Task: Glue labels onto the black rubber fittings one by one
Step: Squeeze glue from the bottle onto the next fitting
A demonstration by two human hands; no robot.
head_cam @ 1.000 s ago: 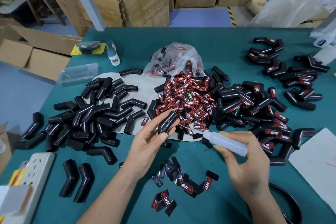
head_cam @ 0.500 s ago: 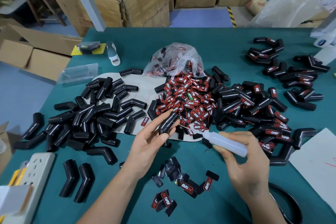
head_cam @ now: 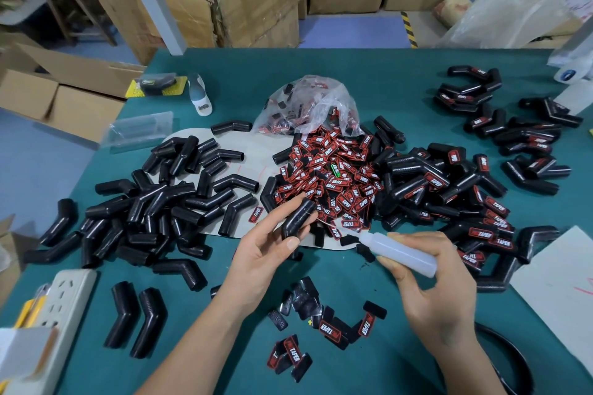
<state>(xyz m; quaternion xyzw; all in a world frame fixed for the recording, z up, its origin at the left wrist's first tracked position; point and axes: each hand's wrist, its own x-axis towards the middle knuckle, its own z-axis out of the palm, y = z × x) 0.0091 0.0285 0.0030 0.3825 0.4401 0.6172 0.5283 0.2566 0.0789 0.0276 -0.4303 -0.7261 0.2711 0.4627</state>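
My left hand (head_cam: 261, 253) holds one bent black rubber fitting (head_cam: 296, 218) above the green table (head_cam: 369, 80), thumb and fingers curled round it. My right hand (head_cam: 436, 292) grips a translucent white glue bottle (head_cam: 398, 250), its nozzle pointing left toward the fitting with a small gap between. A heap of red-and-black labels (head_cam: 333, 176) spills from a clear bag (head_cam: 308, 106) just behind. Unlabelled fittings (head_cam: 154, 202) are piled on the left. Labelled fittings (head_cam: 449, 189) lie on the right.
Loose labels (head_cam: 324, 327) lie between my forearms. Two fittings (head_cam: 138, 314) and a white power strip (head_cam: 61, 308) sit at the near left. White card (head_cam: 558, 292) and a black ring (head_cam: 513, 359) are at the near right. Cardboard boxes (head_cam: 244, 0) stand beyond the table.
Nothing has visibly changed beyond a slight shift of the left hand with its fitting; the glue bottle stays in place.
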